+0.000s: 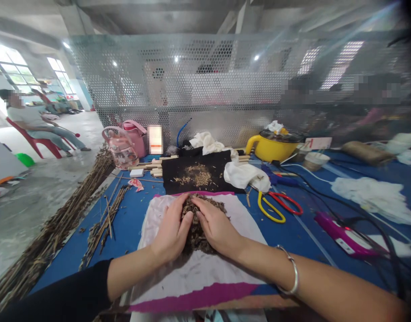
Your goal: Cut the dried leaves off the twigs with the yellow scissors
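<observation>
Head view: a blue table fills the lower half; both forearms are cut off by the lower edges, and a dark patch swallows the upper right corner.
Brown pile: the dry, crumbly plant matter sits mid-table on a white cloth, its upper part partly covered by fingers.
Left hand: this hand curves along the pile's left flank, loosely cupped; whether its fingertips pinch any bits cannot be told.
Right hand: this one mirrors it on the right, fingers slightly bent and unclenched, with a narrow gap between the two thumbs.
Scissors: yellow and red loops show; the blades are hard to make out beside a crumpled white rag.
Pixelated patches: one covers an upright rectangle, another the head of a seated person.
Beyond the pile: a black cloth bears pale, sliver-like fragments; a rounded yellow pot stands farther right.
Right side: a black cable crosses near a glossy purple device.
Left edge: long, rough dry stalks lie bundled.
Backdrop: a metal screen punched with round holes blurs what lies behind.
</observation>
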`<state>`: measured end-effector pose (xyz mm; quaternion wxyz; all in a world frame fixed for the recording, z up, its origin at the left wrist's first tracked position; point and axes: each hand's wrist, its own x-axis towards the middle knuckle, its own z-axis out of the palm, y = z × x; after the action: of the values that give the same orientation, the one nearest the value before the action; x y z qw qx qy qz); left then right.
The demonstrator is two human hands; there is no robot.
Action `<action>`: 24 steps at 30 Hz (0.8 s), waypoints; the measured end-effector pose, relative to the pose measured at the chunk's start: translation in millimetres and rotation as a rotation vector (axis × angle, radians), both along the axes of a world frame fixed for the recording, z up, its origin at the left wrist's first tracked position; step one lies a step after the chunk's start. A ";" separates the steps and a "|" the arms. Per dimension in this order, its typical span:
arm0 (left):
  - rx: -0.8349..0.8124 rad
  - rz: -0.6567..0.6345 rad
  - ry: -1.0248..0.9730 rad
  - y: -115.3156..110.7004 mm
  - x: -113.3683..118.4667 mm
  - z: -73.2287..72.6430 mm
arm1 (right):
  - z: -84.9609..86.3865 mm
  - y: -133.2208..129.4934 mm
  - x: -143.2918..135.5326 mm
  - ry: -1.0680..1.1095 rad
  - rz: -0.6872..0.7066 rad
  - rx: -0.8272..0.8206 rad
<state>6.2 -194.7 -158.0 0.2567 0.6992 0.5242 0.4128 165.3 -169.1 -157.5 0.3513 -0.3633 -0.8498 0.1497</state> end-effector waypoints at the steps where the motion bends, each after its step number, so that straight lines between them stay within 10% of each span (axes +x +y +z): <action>1: 0.004 -0.004 0.031 1.2 -3.1 5.6 | 4.1 -0.1 3.6 -0.010 -0.005 0.012; 7: 0.052 0.168 0.257 74.2 -34.9 42.4 | 32.1 63.1 36.6 -0.076 -0.197 0.049; 13: -0.182 0.060 0.828 151.6 -26.8 20.0 | 13.2 166.9 39.5 -0.470 -0.251 -0.196; 19: -0.085 0.125 0.844 167.0 -4.6 2.0 | -1.5 174.7 18.6 -0.529 -0.159 -0.155; 24: -0.039 -0.090 0.758 178.2 -10.5 -4.2 | 6.9 171.1 24.8 -0.537 -0.055 -0.158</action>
<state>-4.3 -16.4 -162.2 0.0758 0.8196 0.5585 0.1030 190.1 2.0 -150.6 0.0880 -0.4391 -0.8881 0.1041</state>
